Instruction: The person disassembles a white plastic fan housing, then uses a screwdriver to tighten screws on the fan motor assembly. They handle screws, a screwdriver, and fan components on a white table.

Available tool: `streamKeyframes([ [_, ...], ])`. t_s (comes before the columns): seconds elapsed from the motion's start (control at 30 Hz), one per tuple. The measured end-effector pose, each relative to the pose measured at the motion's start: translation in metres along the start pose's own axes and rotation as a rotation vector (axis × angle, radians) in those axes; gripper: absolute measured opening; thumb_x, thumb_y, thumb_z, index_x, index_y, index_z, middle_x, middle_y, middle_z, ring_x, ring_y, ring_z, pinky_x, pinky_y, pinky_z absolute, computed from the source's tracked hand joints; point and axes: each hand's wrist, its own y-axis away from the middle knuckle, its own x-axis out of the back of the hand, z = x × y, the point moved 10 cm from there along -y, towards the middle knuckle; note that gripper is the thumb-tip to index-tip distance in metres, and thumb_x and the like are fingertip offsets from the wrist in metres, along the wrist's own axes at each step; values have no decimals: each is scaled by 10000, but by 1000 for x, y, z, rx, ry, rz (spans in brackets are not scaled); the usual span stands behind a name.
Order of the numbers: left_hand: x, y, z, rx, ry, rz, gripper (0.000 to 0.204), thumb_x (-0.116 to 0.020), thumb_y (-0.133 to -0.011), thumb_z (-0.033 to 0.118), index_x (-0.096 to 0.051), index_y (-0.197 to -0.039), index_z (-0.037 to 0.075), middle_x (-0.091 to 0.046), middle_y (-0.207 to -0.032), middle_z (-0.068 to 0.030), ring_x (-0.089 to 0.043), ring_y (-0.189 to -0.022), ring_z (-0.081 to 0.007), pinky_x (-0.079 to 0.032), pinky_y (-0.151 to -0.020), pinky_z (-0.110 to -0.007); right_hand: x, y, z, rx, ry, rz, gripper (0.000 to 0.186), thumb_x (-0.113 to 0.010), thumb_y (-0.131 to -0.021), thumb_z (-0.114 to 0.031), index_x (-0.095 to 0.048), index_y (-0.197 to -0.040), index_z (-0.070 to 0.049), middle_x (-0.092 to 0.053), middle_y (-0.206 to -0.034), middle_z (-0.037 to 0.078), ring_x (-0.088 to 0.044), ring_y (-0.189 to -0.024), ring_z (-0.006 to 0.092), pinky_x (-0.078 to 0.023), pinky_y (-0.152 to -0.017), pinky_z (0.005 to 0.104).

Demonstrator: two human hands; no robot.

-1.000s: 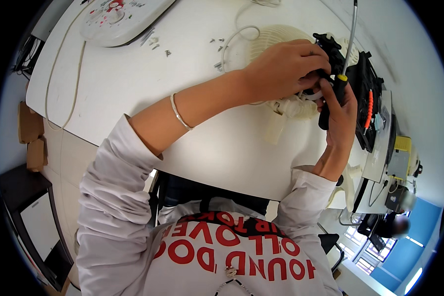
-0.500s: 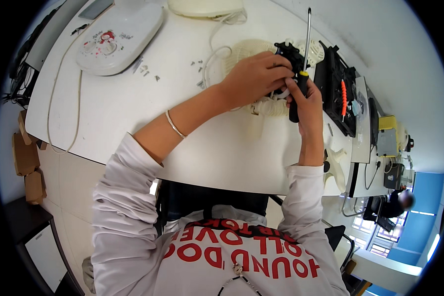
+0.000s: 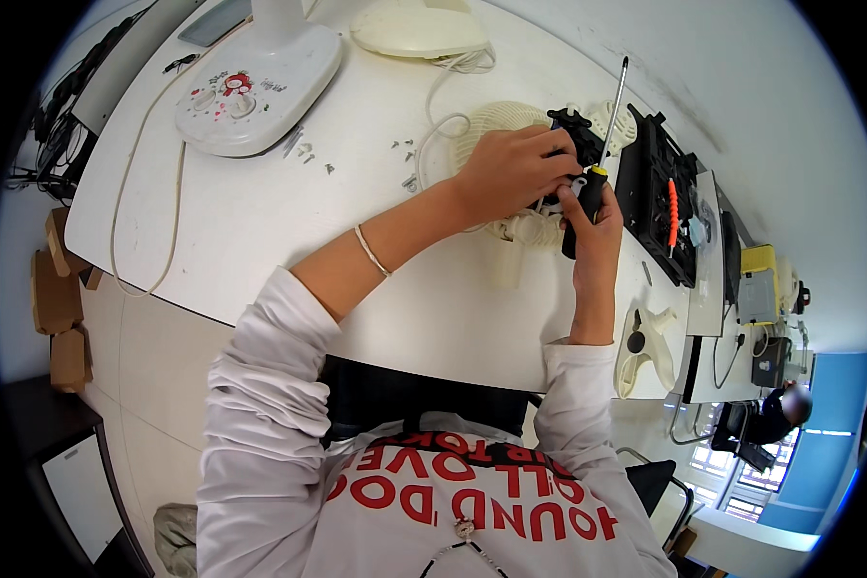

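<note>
My right hand [image 3: 595, 226] is closed round the black handle of a screwdriver [image 3: 593, 188], whose metal shaft points away from me and up. My left hand [image 3: 512, 173] has its fingers curled on a black fan motor housing [image 3: 574, 133]; its fingertips meet those of the right hand, and what lies between them is hidden. Under the hands rests a cream fan grille [image 3: 474, 130], with a ribbed cream fan part [image 3: 525, 229] on the near side. The screwdriver tip touches nothing.
Left on the white table [image 3: 395, 308] stands a white fan base [image 3: 260, 101] with knobs. Several screws [image 3: 305, 151] lie beside it. A cream base [image 3: 419, 29] with cable is at the back. Rightward are a black tool case [image 3: 645, 183], orange-handled tool [image 3: 672, 197] and cream bracket [image 3: 648, 352].
The view has shifted, so the table sits lower and more to the right. Both hands keep their grip on the screwdriver and the motor housing, with only slight finger movement.
</note>
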Motion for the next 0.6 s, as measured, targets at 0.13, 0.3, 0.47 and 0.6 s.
streamKeyframes([
  [0.13,-2,-2,3,-19,-29,-34,177,-754,-688,128,-692,-853,143,-622,-876,82,-610,-747,-123,-481,-552,-263,4,-1,6,13,-44,11,234,-738,-831,-126,-589,-992,-46,-592,-756,-24,-486,-578,38,-399,-528,188],
  [0.3,-2,-4,6,-72,-40,-50,164,-755,-705,145,-688,-854,130,-624,-870,84,-607,-739,-112,-480,-540,-263,4,0,11,-51,-139,-29,200,-716,-848,-103,-574,-984,-62,-578,-747,-25,-485,-570,42,-391,-520,192],
  [0.47,-5,-4,9,-107,-94,-79,147,-747,-730,166,-691,-861,130,-616,-859,82,-604,-727,-102,-481,-538,-258,17,0,32,-130,-407,-25,210,-696,-859,-79,-522,-973,-104,-584,-828,-20,-482,-574,49,-403,-527,200],
  [0.6,-10,-4,11,-146,-175,-135,137,-738,-740,173,-692,-863,134,-603,-856,79,-599,-714,-100,-479,-532,-260,18,16,38,-74,-434,37,176,-642,-902,-77,-490,-977,-127,-590,-955,0,-469,-657,42,-394,-547,201],
])
